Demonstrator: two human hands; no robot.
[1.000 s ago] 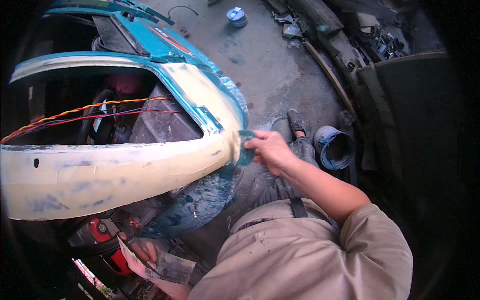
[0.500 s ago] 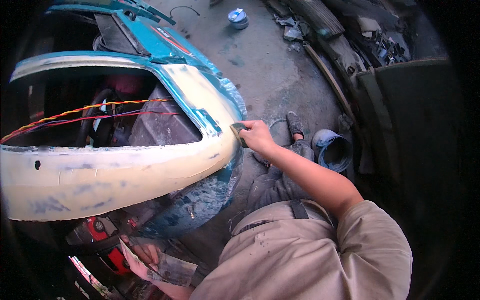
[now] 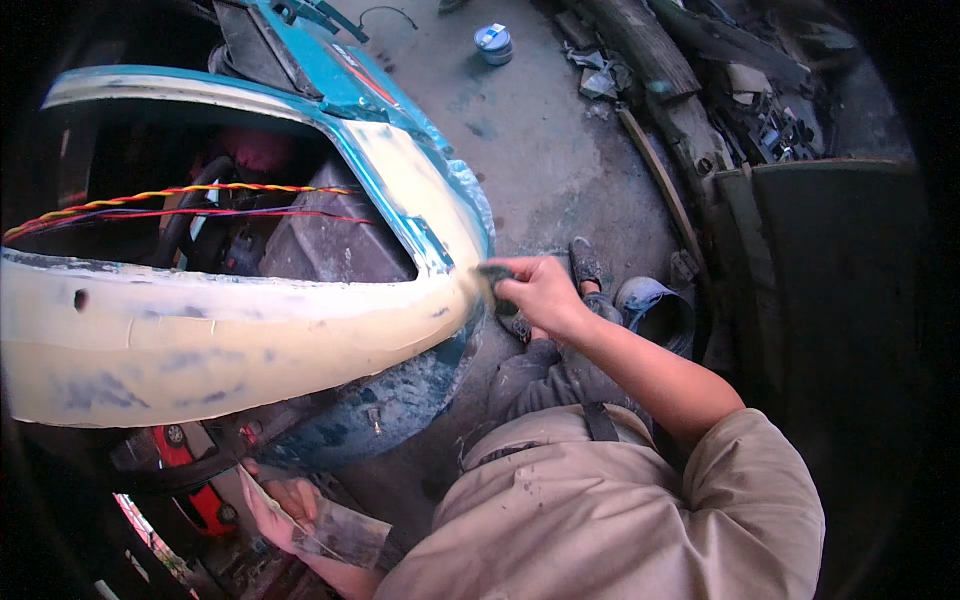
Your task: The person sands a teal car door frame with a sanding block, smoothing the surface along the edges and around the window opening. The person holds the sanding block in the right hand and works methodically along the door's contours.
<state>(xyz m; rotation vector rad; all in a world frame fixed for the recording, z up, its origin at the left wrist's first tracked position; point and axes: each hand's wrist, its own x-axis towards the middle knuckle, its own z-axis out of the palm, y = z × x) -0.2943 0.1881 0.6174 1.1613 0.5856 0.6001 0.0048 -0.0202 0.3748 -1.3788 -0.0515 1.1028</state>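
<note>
My right hand (image 3: 538, 295) grips a dark green abrasive pad (image 3: 496, 280) against the rounded corner of a cream-coated body panel (image 3: 200, 355), which has bluish-grey patches. Low in the picture my left hand (image 3: 293, 510) grips a thin, stained, pale sheet (image 3: 355, 537), which reaches out to the right of the fingers. Teal paint borders the window opening (image 3: 385, 195) beside my right hand. Red, yellow and purple wires (image 3: 160, 212) stretch across that opening, with dark, dusty interior parts behind them.
A blue-lidded tin (image 3: 493, 45) stands on the stained concrete floor (image 3: 550, 150). A splattered bucket (image 3: 660, 315) sits right of my legs. Timber (image 3: 650, 175), scrap and a dark board (image 3: 830, 260) line the right side. A small red toy-like car shape (image 3: 185, 480) shows below the panel.
The pad moved up half a second ago and is lower again now, still at the corner. The view has shifted slightly. My left hand holds the sheet as before.
</note>
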